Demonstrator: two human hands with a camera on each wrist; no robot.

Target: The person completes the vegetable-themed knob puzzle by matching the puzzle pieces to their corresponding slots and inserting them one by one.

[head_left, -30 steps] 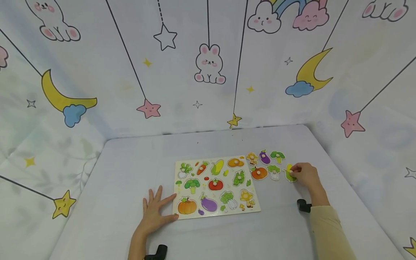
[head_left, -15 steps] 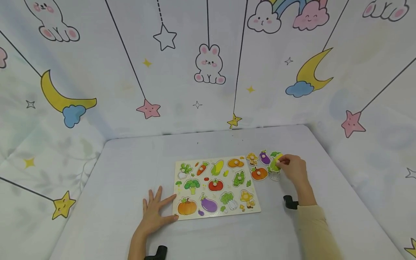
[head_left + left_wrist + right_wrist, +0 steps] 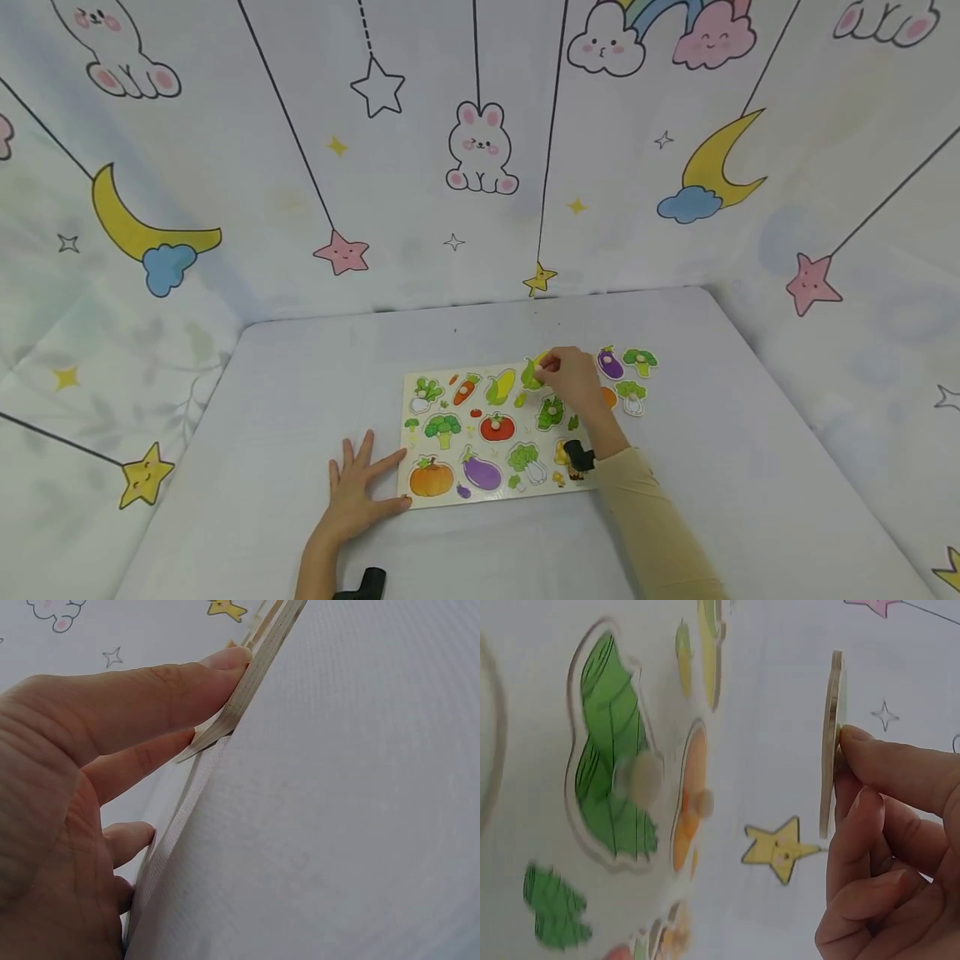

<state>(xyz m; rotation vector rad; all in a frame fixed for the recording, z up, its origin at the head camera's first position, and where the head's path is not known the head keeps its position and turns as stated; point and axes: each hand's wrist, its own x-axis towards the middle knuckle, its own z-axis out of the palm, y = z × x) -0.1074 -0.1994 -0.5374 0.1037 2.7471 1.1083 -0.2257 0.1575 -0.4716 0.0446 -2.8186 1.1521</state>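
My right hand pinches a corn puzzle piece by its knob, above the top right part of the wooden vegetable board. In the right wrist view the piece is seen edge-on, upright and apart from the board. Below the hand, a green pea-pod piece with a knob sits in the board. My left hand rests at the board's left side with fingers spread, thumb and index fingertip at its edge. The left wrist view shows the thumb against the wooden edge.
Right of the board lie loose pieces: an eggplant, a broccoli, a cabbage and a pumpkin, partly covered by my right hand. The board also bears a tomato piece. A patterned cloth wall stands behind the table.
My right hand has picked the corn piece up from the far right of the loose pieces and carried it left, over the board. The left hand has stayed still.
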